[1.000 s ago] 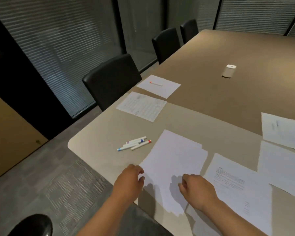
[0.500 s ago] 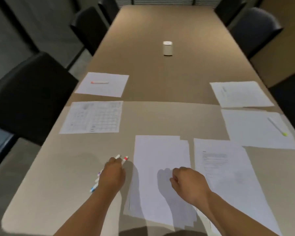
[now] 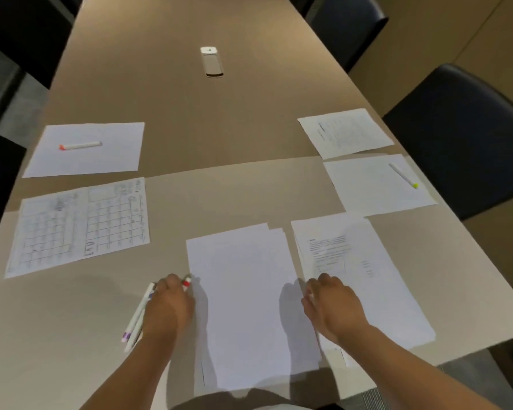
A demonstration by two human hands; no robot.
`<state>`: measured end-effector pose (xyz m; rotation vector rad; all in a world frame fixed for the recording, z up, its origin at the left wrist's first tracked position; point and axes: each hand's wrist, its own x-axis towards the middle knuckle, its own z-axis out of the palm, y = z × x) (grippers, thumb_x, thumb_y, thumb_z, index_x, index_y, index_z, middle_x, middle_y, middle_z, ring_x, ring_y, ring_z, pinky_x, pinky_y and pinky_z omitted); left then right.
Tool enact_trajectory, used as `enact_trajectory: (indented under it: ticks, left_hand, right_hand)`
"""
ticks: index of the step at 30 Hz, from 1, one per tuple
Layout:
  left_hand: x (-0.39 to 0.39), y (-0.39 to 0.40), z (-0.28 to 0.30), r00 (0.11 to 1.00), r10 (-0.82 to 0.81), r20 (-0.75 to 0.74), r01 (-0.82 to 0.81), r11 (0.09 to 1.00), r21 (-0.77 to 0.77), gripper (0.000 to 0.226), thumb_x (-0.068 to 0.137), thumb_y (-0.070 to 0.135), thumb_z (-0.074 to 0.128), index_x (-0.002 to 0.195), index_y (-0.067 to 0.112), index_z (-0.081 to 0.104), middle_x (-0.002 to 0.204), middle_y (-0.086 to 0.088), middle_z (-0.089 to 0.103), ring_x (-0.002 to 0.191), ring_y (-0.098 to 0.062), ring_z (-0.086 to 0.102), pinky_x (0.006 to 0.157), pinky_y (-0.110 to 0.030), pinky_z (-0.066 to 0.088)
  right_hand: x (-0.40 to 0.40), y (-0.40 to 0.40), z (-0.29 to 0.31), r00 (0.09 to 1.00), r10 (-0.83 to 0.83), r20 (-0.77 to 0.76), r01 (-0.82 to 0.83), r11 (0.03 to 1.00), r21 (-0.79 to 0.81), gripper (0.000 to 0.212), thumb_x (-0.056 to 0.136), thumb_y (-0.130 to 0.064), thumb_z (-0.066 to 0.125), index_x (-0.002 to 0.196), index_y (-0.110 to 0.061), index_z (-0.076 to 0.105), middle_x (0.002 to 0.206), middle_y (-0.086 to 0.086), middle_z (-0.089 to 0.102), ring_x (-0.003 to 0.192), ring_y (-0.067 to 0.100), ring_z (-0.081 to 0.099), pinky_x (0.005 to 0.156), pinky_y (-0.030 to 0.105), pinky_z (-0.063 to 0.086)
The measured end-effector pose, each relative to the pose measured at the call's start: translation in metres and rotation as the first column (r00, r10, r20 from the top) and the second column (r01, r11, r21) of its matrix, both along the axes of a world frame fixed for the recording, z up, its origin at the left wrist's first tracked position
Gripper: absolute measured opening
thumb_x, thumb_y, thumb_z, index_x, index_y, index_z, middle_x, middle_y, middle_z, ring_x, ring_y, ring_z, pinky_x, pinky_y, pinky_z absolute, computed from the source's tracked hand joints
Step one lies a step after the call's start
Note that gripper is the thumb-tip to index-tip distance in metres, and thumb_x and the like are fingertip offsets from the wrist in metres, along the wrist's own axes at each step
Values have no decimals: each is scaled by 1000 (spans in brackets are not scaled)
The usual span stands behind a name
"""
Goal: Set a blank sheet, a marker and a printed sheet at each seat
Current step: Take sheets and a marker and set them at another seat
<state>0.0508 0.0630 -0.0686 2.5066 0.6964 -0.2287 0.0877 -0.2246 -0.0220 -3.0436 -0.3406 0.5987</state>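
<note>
The stack of blank white paper sheets (image 3: pixel 243 303) lies at the near end of the long tan table (image 3: pixel 190 113), between the person's two hands. The left hand (image 3: pixel 169 306) rests over a loose bunch of white markers with coloured caps (image 3: pixel 137 321) just left of the stack, its fingers curled down onto them; whether it actually grips one cannot be told. The right hand (image 3: pixel 332 306) sits with bent fingers on the left edge of the pile of white printed text sheets (image 3: pixel 362 276). Farther left lie a printed grid sheet (image 3: pixel 80 226) and a blank sheet (image 3: pixel 86 149) bearing an orange-capped marker (image 3: pixel 79 145)
</note>
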Motion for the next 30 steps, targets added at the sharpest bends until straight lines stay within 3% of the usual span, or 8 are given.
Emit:
enact_trajectory:
  ticks: [4, 9, 12, 17, 21, 24, 28, 30]
  left_hand:
    - [3, -52, 14, 994, -112, 8, 112, 984, -138, 26, 89, 6, 47, 114, 14, 50, 108, 3, 44, 91, -27, 57, 73, -30, 47]
    - [5, -115, 11, 906, -420, -50, 417, 907, -66, 60, 89, 57, 53, 140, 31, 35, 137, 6, 48, 115, -15, 58, 89, -23, 48]
    - [5, -143, 0, 882, -423, -205, 423, 905, -46, 100, 73, 76, 57, 150, 34, 8, 157, 5, 26, 139, -22, 39, 108, -38, 39]
    - [-2, -150, -22, 857, -429, -285, 457, 889, 39, 114, 68, 77, 61, 151, 32, -3, 158, -1, 20, 139, -26, 38, 108, -39, 41]
    - [-3, -145, -29, 867, -442, -228, 454, 891, 1, 106, 72, 75, 58, 152, 33, 3, 158, 2, 23, 136, -23, 44, 103, -33, 45]
    - [-2, -138, -29, 900, -414, -136, 402, 909, -109, 88, 80, 65, 60, 151, 34, 18, 153, 7, 33, 127, -17, 52, 98, -26, 48]
    - [-1, -130, -23, 936, -348, -47, 325, 910, -259, 63, 82, 56, 64, 137, 32, 43, 135, 10, 49, 108, -14, 60, 90, -20, 50]
    - [-1, -129, -19, 952, -307, -21, 287, 910, -298, 58, 82, 54, 65, 133, 30, 48, 132, 10, 52, 108, -14, 60, 92, -20, 49]
  right_hand:
    - [9, -29, -17, 994, -107, -8, 105, 989, -100, 61, 94, -51, 39, 147, -23, 26, 154, 4, 30, 139, 29, 30, 113, 42, 32]
    - [19, -47, -41, 959, -239, -154, 219, 966, -135, 108, 78, -80, 41, 151, -21, -13, 162, 7, -15, 149, 40, -5, 119, 54, 8]
    - [13, -54, -52, 951, -240, -193, 215, 966, -140, 110, 77, -79, 46, 151, -23, -12, 162, 5, -15, 149, 39, -4, 119, 54, 15]
    - [13, -60, -53, 966, -222, -135, 213, 974, -74, 86, 85, -63, 52, 149, -26, 8, 162, 4, 5, 146, 36, 15, 114, 47, 30]
    - [19, -64, -43, 969, -231, -81, 236, 970, 54, 58, 91, -39, 53, 141, -26, 28, 145, 1, 40, 124, 25, 46, 101, 37, 46]
    - [24, -67, -33, 969, -241, -45, 245, 963, 116, 59, 94, -27, 50, 147, -27, 23, 127, -1, 57, 101, 20, 60, 80, 32, 54]
    - [25, -70, -26, 976, -184, -119, 210, 940, 267, 81, 97, -22, 49, 149, -45, -8, 136, -3, 46, 90, 12, 56, 61, 20, 46]
    - [26, -70, -26, 988, -102, -115, 133, 944, 301, 86, 94, -15, 52, 147, -51, -5, 148, -5, 36, 100, 14, 57, 64, 17, 42]
